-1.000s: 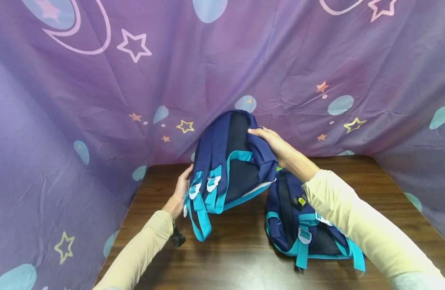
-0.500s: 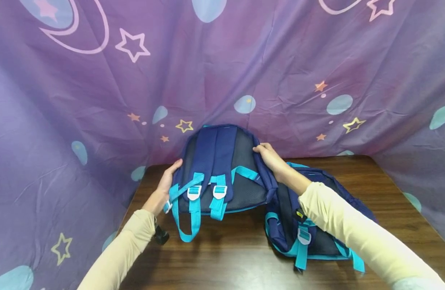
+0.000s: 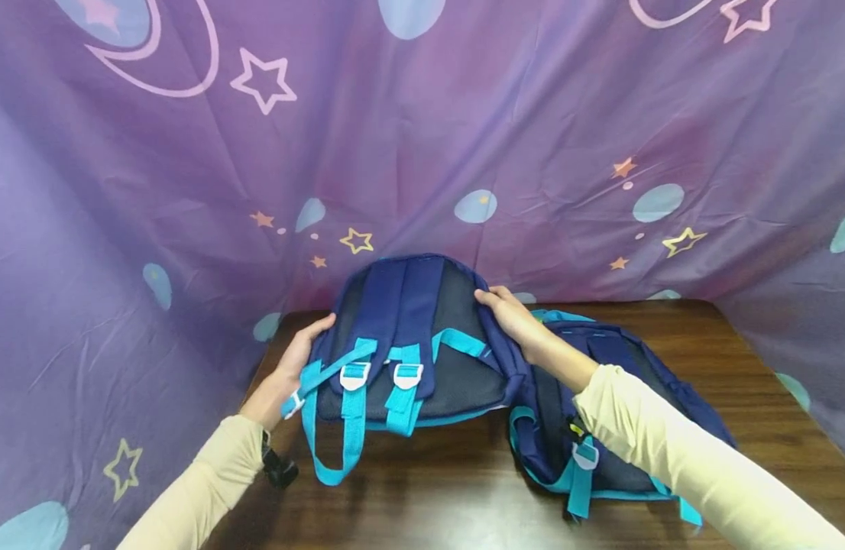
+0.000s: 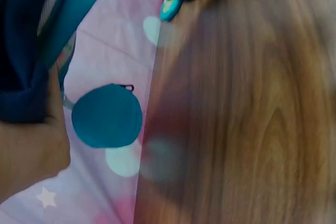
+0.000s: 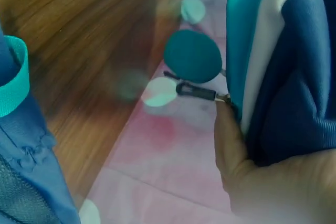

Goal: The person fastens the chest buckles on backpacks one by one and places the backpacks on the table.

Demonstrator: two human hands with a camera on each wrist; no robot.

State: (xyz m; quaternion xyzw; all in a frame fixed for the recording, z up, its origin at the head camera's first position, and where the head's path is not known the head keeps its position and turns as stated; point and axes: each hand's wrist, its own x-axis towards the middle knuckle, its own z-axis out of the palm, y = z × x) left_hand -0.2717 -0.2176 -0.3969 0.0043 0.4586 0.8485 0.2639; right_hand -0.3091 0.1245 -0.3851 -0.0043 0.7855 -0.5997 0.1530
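Note:
A navy backpack [image 3: 457,328] with turquoise straps is held up between both hands, its dark back panel towards me. My left hand [image 3: 295,363] grips its left side, and my right hand [image 3: 512,317] grips its right side with the thumb on the back panel. Loose turquoise webbing [image 3: 354,435] hangs from the bottom. A round teal piece [image 4: 107,116] dangles by the held backpack in the left wrist view; what it is I cannot tell. Beside it in the right wrist view is a black zipper pull [image 5: 197,91]. The far sides of both hands are hidden.
A second navy backpack [image 3: 608,359] lies on the brown wooden table [image 3: 450,489] at the right, partly under my right forearm. Purple cloth [image 3: 422,153] with stars hangs behind the table and on both sides. A dark wrist camera [image 3: 280,467] sits at my left wrist.
The held backpack has turned from a slant to face me with its back panel. It has moved down and left, and my left hand has gone left and lower with it.

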